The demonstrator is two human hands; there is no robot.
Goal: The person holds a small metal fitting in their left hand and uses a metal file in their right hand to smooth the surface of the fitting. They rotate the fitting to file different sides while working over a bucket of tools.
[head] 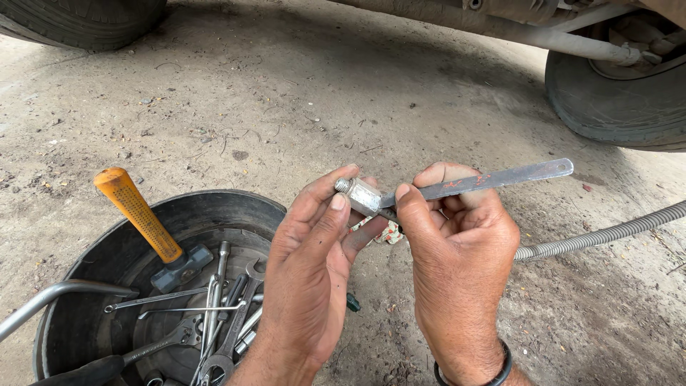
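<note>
Flat metal wrench [493, 179] held above dirt ground [286, 107], long axis near-horizontal, hole end pointing right and slightly up. Right hand [457, 250] pinches its shaft; left hand [314, 250] fingers pinch the square threaded fitting [363, 196]. Wrench head hidden behind fitting and thumb.

A tub [64, 314] of wrenches [229, 322] lies left of the hose [607, 232], tyres [622, 100] behind.

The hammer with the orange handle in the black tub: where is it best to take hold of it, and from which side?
Probably by the orange handle, from above. The hammer leans with its head down in the black tub among wrenches, while the handle sticks up past the rim, free and unobstructed.
</note>
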